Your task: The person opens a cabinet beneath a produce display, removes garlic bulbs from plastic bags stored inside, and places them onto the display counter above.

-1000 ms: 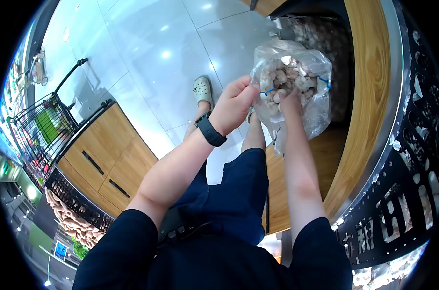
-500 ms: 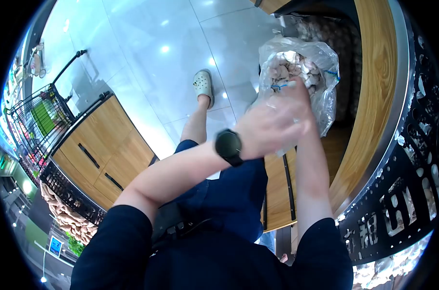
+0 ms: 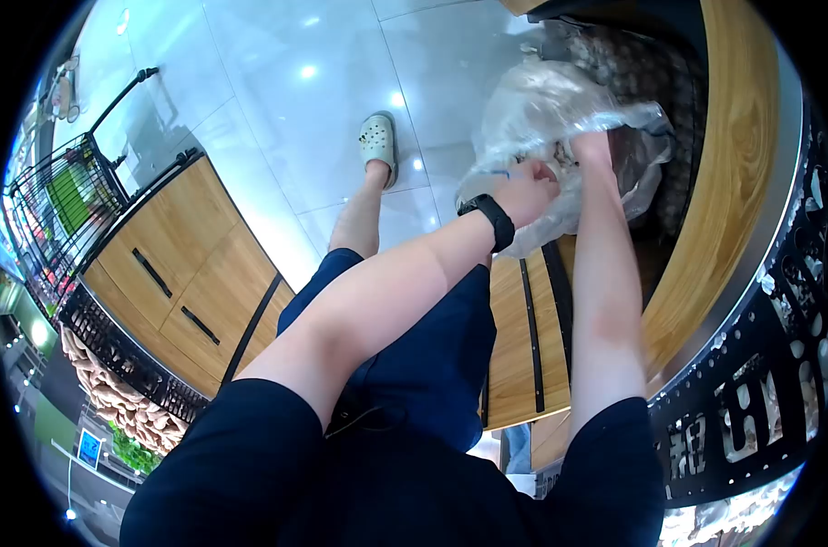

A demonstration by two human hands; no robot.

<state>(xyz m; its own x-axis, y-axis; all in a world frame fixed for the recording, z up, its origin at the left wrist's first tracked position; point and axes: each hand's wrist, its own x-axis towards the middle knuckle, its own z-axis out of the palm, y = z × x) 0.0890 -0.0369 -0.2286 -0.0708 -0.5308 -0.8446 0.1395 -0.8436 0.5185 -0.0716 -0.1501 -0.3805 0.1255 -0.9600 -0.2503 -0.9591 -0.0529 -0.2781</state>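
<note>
The clear plastic bag point(image 3: 543, 102) between one and two o'clock is already open, my left hand point(image 3: 527, 193) curled narrow at its near side, my right hand point(image 3: 593, 149) dipped into its mouth, though either grip and what's left inside I can't tell.

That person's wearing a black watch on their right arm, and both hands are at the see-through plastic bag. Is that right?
Not quite: the head view shows the black watch on the left arm. The left hand and right hand are both at the see-through plastic bag.
</note>
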